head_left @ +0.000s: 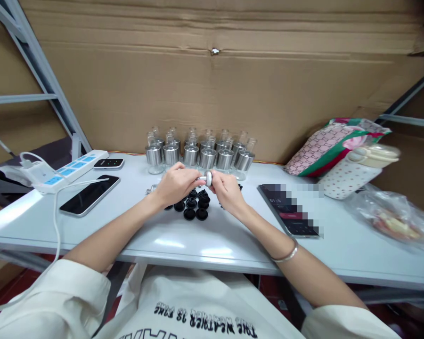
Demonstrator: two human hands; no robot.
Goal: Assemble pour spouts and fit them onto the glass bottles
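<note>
At the frame's centre, the left hand (178, 186) and right hand (228, 189) together pinch a small white piece (208, 179), seemingly unfinished, with black parts (190, 214) loose on the surface (144, 240) below and none visible on the bottles (191, 155) above.

A left hand (178, 184) and right hand (229, 189) grip a small pale part (208, 179) near black round pieces (202, 214) on a white table (226, 238), metal-banded glass bottles (207, 158) standing behind.

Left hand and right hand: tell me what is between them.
The head view shows a small whitish disc-ended piece held between the left hand and the right hand.
</note>
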